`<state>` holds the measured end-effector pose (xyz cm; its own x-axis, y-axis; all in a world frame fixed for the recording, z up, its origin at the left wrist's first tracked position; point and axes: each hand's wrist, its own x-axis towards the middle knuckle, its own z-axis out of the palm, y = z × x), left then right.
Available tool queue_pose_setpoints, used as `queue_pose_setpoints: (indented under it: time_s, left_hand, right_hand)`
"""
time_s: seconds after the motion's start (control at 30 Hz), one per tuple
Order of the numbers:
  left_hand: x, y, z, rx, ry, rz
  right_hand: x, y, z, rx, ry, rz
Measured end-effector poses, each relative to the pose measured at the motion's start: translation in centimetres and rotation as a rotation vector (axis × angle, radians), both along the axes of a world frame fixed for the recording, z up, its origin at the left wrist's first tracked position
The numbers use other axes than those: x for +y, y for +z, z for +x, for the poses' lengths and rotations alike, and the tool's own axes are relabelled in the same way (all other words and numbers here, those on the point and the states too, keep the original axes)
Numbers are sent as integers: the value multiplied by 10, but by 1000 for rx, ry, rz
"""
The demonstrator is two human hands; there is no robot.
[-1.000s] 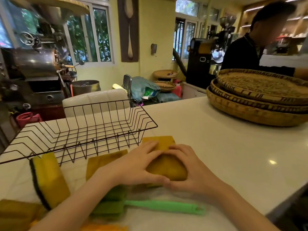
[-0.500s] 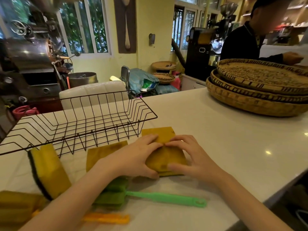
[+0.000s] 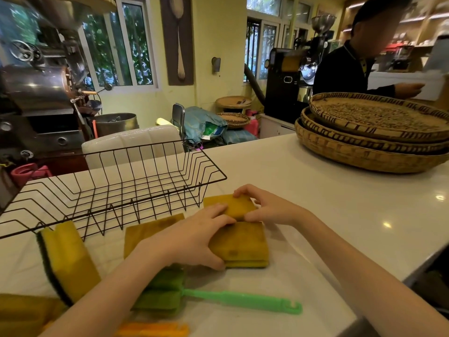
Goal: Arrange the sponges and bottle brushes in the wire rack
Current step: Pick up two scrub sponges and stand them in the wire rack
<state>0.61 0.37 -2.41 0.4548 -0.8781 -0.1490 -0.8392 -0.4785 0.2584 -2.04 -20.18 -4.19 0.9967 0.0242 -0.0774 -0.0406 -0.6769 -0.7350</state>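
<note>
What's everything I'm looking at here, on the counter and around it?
Wire rack: one, black, nothing in it, far left of the counter.
Flat sponges: at least three, dark yellow, in front of the rack, under the hands.
Thick sponge: one, yellow with dark scouring edge, near left.
Green bottle brush: one, lying along the near edge.
Orange brush: one, bottom edge, mostly cut off.
Woven trays: three stacked, tan, far right.
Counter: one, white.
Second person: one, dark top, behind the trays.
Left hand: gripping the nearer sponges.
Right hand: pinching the farther sponge.
</note>
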Motion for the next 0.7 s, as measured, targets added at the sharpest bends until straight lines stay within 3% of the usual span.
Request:
queue_pose_setpoints:
  time_s: [0.37,0.5,0.6,0.7]
  left_hand:
    - [1,8,-2,-68,0,-157]
    - [2,17,2,163,26,-214]
    - [4,23,4,441,82,-266]
    - [5,24,3,582,153,-299]
  right_hand:
    - [-14,5,-15,-225,-205,24]
    - [-20,18,-22,-214,-322,112]
    - [-27,25,-24,-61,-477,220]
    - [-31,28,-26,93,-536,336]
